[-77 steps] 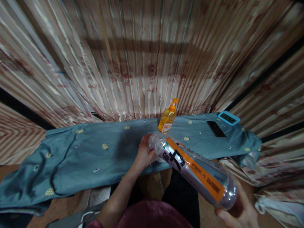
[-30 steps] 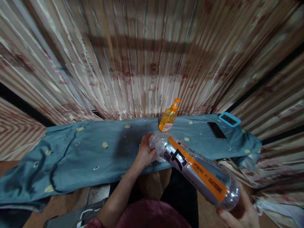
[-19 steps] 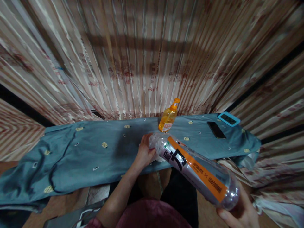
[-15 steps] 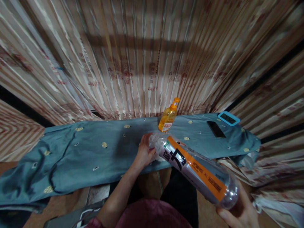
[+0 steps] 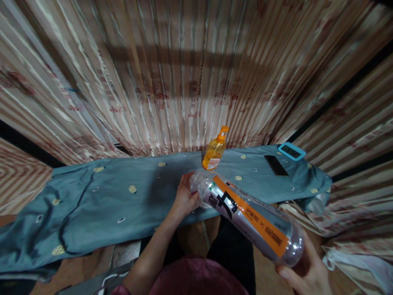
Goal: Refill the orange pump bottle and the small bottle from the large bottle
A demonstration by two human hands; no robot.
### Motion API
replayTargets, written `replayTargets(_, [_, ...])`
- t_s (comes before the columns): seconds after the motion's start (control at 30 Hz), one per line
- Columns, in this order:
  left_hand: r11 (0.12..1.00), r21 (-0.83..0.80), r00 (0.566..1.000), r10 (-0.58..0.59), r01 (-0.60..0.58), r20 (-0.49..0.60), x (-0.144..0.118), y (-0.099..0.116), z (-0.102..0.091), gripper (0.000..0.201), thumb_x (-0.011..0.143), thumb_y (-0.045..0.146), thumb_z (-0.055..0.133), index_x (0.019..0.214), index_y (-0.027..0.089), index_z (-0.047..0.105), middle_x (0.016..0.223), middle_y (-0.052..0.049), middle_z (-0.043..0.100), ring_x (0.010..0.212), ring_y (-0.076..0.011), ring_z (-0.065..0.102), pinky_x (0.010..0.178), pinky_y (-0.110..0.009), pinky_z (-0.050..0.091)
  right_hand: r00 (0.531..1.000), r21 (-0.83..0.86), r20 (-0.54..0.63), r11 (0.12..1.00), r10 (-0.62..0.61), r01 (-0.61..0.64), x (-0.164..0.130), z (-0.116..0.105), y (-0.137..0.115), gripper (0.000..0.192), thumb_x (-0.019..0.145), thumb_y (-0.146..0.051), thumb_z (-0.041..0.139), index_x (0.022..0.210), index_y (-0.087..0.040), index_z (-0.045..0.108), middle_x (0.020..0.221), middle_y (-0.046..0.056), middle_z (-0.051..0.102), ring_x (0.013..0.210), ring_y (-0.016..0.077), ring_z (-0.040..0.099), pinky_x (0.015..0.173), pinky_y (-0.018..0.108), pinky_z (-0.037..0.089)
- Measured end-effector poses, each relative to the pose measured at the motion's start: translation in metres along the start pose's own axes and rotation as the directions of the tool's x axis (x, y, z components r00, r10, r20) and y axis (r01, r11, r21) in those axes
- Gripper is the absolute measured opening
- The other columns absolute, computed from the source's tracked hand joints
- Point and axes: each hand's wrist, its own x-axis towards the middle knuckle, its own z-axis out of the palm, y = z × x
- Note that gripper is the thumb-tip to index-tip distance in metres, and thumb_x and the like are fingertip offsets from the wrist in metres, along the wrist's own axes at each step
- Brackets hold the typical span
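Holding: a large clear plastic bottle (image 5: pixel 248 215) lies tilted between the person's two hands, its neck end up and away over the table edge, its base down toward the person's right side.
Bottle label: an orange strip with dark print runs along its side; the writing is too small to read.
Left hand: the left hand (image 5: pixel 185 196) is closed about the neck end, where crinkled clear plastic bunches up; the cap is hidden under fingers and plastic, so I cannot tell whether it is on.
Right hand: the right hand (image 5: pixel 307 272) cups the rounded base from below, thumb along the bottom edge; the lower part of the hand is cut off by the frame.
Table cloth: a blue cloth (image 5: pixel 101 200) with small gold spots covers the long table, rumpled at the left.
Soap bottle: an orange pump bottle (image 5: pixel 214 150) stands upright just beyond the neck end.
Far right: a dark phone (image 5: pixel 276 165) lies flat, near a blue-framed device (image 5: pixel 291 151).
Backdrop: a striped curtain (image 5: pixel 184 73) hangs behind the table.
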Motion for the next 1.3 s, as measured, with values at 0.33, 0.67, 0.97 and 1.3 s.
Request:
replayTargets(0.33, [1.0,0.0,1.0,-0.008,0.008,0.008,0.002,0.003,-0.001,0.06,0.084,0.026,0.075,0.14,0.016,0.057,0.134,-0.017,0.067,0.127,-0.0361,0.065,0.113,-0.055,0.051,0.998,0.001,-0.038,0.999,0.042,-0.042,-0.003,0.006,-0.008,0.108,0.054,-0.068,0.101,0.145,-0.028,0.059,0.146,0.003,0.07,0.132,0.0201,0.069,0.102,0.013,0.053])
replayTargets(0.67, [1.0,0.021,1.0,0.021,-0.021,0.005,0.001,-0.002,0.001,0.062,0.083,0.026,0.075,0.141,0.016,0.056,0.135,-0.018,0.067,0.127,-0.0364,0.065,0.112,-0.054,0.052,0.999,-0.02,-0.031,1.0,0.013,-0.014,-0.002,0.004,-0.006,0.106,0.057,-0.069,0.099,0.146,-0.029,0.059,0.154,0.005,0.064,0.143,0.0255,0.061,0.109,0.019,0.052])
replayTargets(0.97, [1.0,0.01,1.0,-0.005,0.005,0.008,0.001,0.0,0.0,0.062,0.083,0.028,0.076,0.141,0.017,0.056,0.134,-0.016,0.066,0.127,-0.0365,0.065,0.112,-0.055,0.051,1.0,-0.036,0.016,0.999,0.012,-0.011,-0.002,0.002,-0.006,0.099,0.067,-0.066,0.095,0.149,-0.028,0.056,0.145,0.006,0.071,0.131,0.0235,0.07,0.104,0.019,0.056])
replayTargets(1.3, [1.0,-0.005,1.0,-0.014,0.014,0.013,0.0,0.003,0.0,0.063,0.081,0.021,0.075,0.141,0.016,0.056,0.135,-0.017,0.066,0.13,-0.0366,0.064,0.115,-0.056,0.05,0.997,-0.12,0.066,0.991,-0.049,0.057,0.0,-0.012,0.01,0.088,0.08,-0.062,0.088,0.152,-0.028,0.053,0.154,0.008,0.064,0.139,0.029,0.065,0.107,0.028,0.058])
